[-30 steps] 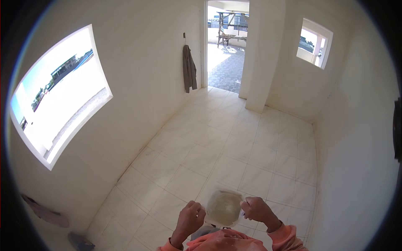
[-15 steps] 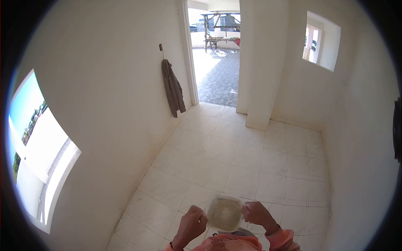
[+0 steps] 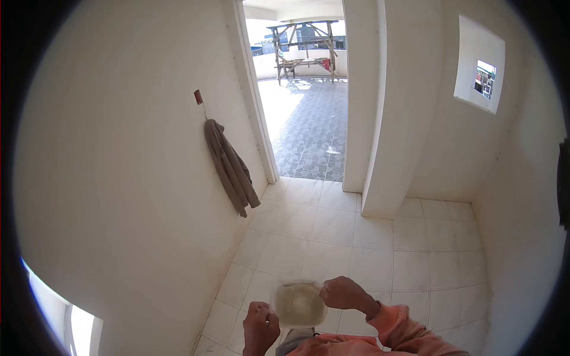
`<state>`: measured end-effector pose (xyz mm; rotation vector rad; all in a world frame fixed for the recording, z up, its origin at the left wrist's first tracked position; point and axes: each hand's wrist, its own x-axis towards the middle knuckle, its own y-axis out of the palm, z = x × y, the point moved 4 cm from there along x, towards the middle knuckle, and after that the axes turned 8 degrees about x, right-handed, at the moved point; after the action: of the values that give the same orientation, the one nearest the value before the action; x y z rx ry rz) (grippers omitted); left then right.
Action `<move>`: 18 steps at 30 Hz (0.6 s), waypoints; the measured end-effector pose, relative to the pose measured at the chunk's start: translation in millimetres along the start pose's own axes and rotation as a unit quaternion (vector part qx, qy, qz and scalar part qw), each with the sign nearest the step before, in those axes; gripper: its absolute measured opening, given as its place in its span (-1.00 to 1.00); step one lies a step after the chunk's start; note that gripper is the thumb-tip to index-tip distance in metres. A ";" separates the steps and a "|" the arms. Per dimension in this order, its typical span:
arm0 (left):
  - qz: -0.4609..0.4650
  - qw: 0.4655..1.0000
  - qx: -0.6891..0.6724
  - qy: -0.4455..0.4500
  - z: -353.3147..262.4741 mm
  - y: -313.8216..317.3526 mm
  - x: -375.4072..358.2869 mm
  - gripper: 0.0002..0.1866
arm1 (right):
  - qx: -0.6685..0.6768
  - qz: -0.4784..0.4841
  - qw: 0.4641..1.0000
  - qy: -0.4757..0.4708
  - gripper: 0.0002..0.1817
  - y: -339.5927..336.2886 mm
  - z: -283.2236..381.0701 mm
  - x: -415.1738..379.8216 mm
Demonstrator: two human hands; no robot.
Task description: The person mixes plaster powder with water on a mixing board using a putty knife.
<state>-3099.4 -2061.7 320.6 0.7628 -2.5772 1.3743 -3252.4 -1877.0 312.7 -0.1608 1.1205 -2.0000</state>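
Note:
A clear, rounded-square plastic container (image 3: 298,304) is held level in front of my body, low in the view. Something pale, perhaps a liquid, shows inside it; I cannot make out what. My left hand (image 3: 261,323) is closed on its left rim, fingers curled. On the opposite rim, my right hand (image 3: 343,293) grips with the fingers bent in and the back of the hand upward. An orange sleeve covers my right forearm.
Ahead is an open doorway (image 3: 306,118) onto a grey patterned terrace with a wooden frame stand (image 3: 306,50). A brown jacket (image 3: 228,166) hangs on the left wall. A wall pillar (image 3: 395,107) juts out right of the doorway. White tiles (image 3: 332,228) cover the floor.
The doorway, jacket and pillar appear larger and nearer as I have moved forward. The left window has mostly slid out of view. Both hands still hold the container.

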 end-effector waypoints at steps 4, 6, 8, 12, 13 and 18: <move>0.038 0.999 -0.011 0.017 55.5 41.1 166.9 -0.88 | -0.032 0.005 0.999 0.024 -0.64 -66.8 -14.2 141.5; 0.062 0.998 -0.013 0.029 65.2 53.6 235.1 -0.88 | -0.081 0.008 0.997 0.011 -0.65 -84.5 -30.2 195.0; 0.072 0.995 -0.018 0.063 76.6 70.2 298.3 -0.88 | -0.068 -0.013 0.997 0.021 -0.66 -108.1 -45.8 242.4; 0.086 0.992 -0.036 0.088 95.1 117.6 427.6 -0.88 | -0.091 -0.050 0.994 -0.035 -0.70 -163.8 -80.2 347.3; 0.095 0.991 -0.030 0.085 98.5 129.7 454.8 -0.89 | -0.068 -0.059 0.996 -0.017 -0.70 -174.6 -92.5 370.8; 0.085 0.992 -0.014 0.093 103.0 190.1 597.0 -0.88 | 0.032 -0.093 0.994 0.050 -0.65 -261.7 -138.5 494.9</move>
<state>-3695.4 -2280.5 318.9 0.3984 -2.5569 1.3763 -3797.1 -2065.8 298.6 -0.1383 1.1382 -2.2275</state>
